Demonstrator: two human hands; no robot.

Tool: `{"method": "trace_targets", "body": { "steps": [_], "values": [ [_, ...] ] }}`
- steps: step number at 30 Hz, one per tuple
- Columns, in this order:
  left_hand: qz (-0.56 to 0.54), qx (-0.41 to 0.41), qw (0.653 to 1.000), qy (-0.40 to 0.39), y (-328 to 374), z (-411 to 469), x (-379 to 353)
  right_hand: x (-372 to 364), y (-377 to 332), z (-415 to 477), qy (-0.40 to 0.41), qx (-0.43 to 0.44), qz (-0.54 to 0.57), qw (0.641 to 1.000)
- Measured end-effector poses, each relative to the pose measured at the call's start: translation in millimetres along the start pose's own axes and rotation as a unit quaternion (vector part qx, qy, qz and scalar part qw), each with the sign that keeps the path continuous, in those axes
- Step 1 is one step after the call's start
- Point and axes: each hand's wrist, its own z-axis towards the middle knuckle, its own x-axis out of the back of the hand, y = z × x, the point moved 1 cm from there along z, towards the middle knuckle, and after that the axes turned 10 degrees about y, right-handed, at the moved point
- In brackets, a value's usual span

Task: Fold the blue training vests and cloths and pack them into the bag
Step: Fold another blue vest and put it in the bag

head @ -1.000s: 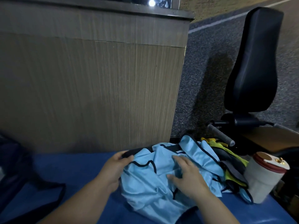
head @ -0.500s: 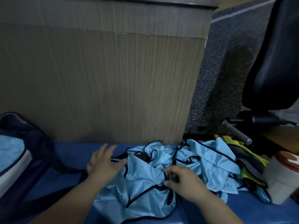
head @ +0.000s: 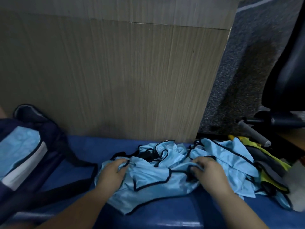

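A crumpled light-blue training vest (head: 153, 182) with black trim lies on the blue padded bench (head: 92, 147) in front of me. My left hand (head: 112, 174) grips its left edge with curled fingers. My right hand (head: 206, 172) pinches a fold of the same vest on the right. More light-blue vests (head: 231, 154) are heaped just behind and to the right. The dark navy bag (head: 33, 129) stands open at the left, with light-blue cloth (head: 18, 146) inside it.
A wooden panel (head: 115, 71) rises right behind the bench. Yellow and grey cloths (head: 270, 164) lie at the right end of the pile. A black padded seat (head: 287, 63) and a grey-gripped bar (head: 254, 134) stand at the right.
The view has swung left, showing more of the bag. My left hand came down from open fingers onto the vest's edge and closed on it. The white cup has left the frame.
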Motion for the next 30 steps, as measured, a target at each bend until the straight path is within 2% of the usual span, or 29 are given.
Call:
{"method": "trace_targets", "body": {
  "steps": [3,5,8,11,13,14,16,18,19,20,22,23,25,28,30],
  "values": [
    [-0.063,0.037,0.995,0.071,4,4,10,19,7,9,0.114,-0.049,0.027,0.992],
    [-0.131,0.083,0.981,0.119,7,6,18,27,10,12,0.161,-0.084,0.046,0.982],
    [-0.219,0.132,0.952,0.167,9,13,28,36,10,14,0.187,-0.140,0.069,0.970],
    [-0.255,0.175,0.924,0.222,13,22,38,40,12,14,0.168,-0.174,0.065,0.968],
    [-0.211,0.159,0.931,0.253,12,27,42,41,12,14,0.129,-0.186,0.056,0.972],
    [-0.147,0.137,0.945,0.258,13,27,42,40,12,13,0.102,-0.192,0.065,0.974],
    [-0.014,0.038,0.963,0.265,23,19,40,36,10,10,0.050,-0.207,0.112,0.971],
    [0.034,-0.126,0.960,0.246,35,7,32,32,7,8,0.018,-0.230,0.195,0.953],
    [0.051,-0.206,0.956,0.200,40,0,27,30,5,7,0.008,-0.239,0.233,0.942],
    [0.070,-0.263,0.955,0.117,43,-7,21,30,4,6,-0.001,-0.244,0.258,0.935],
    [0.133,-0.304,0.940,-0.076,43,-16,8,30,3,6,-0.019,-0.241,0.270,0.932],
    [0.181,-0.304,0.925,-0.141,39,-18,3,30,4,6,-0.032,-0.241,0.271,0.932],
    [0.227,-0.281,0.914,-0.184,25,-16,-7,29,6,4,-0.062,-0.235,0.258,0.935],
    [0.123,-0.171,0.974,-0.085,9,-5,-7,29,12,5,-0.032,-0.226,0.216,0.949],
    [0.064,-0.081,0.994,-0.029,11,5,0,34,15,9,0.025,-0.227,0.226,0.947]
  ]
}}
